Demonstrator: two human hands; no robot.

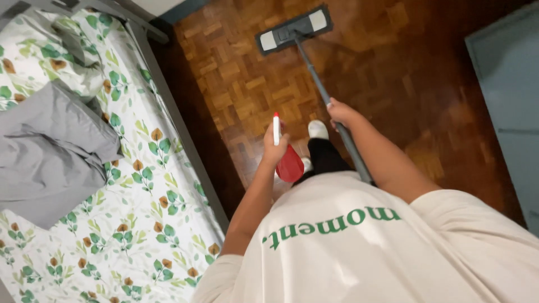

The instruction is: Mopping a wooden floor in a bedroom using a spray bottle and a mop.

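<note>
My left hand [275,147] grips a red spray bottle [289,164] with a white nozzle that points up. My right hand [341,114] is closed around the grey pole [317,78] of a flat mop. The grey mop head [293,29] with white pads at its ends lies flat on the parquet floor [247,84], far ahead of me. Between my arms I see a black trouser leg and a white shoe [318,129]. My cream shirt fills the lower part of the view.
A bed [135,185] with a leaf-patterned sheet runs along the left, its grey frame rail bordering the floor. A grey blanket [50,151] lies crumpled on it. A grey-blue panel [505,95] stands at the right edge.
</note>
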